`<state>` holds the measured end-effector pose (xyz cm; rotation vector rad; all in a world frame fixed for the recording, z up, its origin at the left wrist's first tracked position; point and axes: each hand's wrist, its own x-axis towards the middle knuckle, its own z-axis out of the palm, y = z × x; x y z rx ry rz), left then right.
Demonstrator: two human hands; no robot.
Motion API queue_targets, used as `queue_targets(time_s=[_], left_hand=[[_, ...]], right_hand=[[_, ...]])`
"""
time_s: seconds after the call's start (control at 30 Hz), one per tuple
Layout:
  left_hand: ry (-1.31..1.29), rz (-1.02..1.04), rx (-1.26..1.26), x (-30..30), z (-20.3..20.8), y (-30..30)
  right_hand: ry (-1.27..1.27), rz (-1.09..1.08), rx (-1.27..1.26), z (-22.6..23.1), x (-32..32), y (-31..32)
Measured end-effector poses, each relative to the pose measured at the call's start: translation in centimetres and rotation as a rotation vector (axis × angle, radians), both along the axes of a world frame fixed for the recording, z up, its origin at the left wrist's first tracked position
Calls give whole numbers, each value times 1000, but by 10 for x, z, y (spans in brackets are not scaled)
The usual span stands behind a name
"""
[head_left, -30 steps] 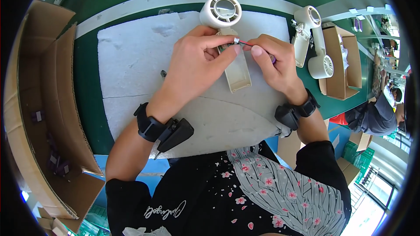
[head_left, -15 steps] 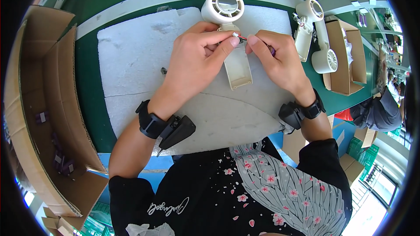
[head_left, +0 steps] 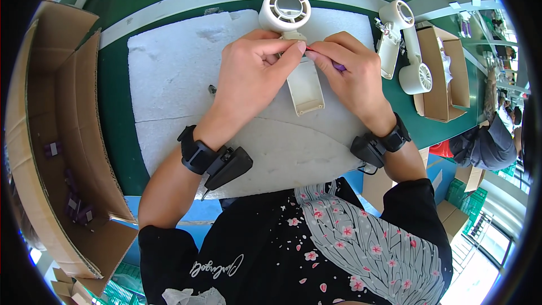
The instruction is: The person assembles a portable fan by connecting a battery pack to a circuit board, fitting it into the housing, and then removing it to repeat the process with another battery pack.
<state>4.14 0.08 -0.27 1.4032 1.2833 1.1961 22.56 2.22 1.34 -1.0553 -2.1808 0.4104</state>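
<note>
A cream handheld fan (head_left: 266, 16) lies on the white foam sheet, its round head away from me and its open handle shell (head_left: 307, 91) toward me. My left hand (head_left: 244, 76) is closed in a pinch at the fan's neck, thumb and forefinger together where the white wire plug was seen; the fingertips now cover the plug. A short red wire (head_left: 309, 49) runs from there to my right hand (head_left: 355, 73). That hand is closed around a purple battery (head_left: 339, 66), mostly hidden in the palm, with thumb and forefinger pinching the wire.
The foam sheet (head_left: 175, 79) covers the green table (head_left: 116, 135). To the right lie another opened fan (head_left: 389, 51) and a closed one (head_left: 416, 78), beside a small cardboard box (head_left: 446, 104). At left stands a large carton (head_left: 79, 118) with several purple batteries (head_left: 53, 148) inside.
My right hand has come slightly closer to the left, and less red wire shows between them. The white plug has gone out of sight under the left fingertips.
</note>
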Motion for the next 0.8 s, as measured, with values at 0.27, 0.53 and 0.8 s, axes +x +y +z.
queue_targets(time_s=[0.27, 0.53, 0.8], left_hand=[[30, -175, -17, -9, 8, -5], [44, -161, 36, -7, 4, -3], [61, -199, 45, -11, 4, -2]], right_hand=[[50, 17, -95, 7, 4, 0], [-4, 123, -150, 7, 1, -4], [-79, 98, -151, 6, -2, -8]])
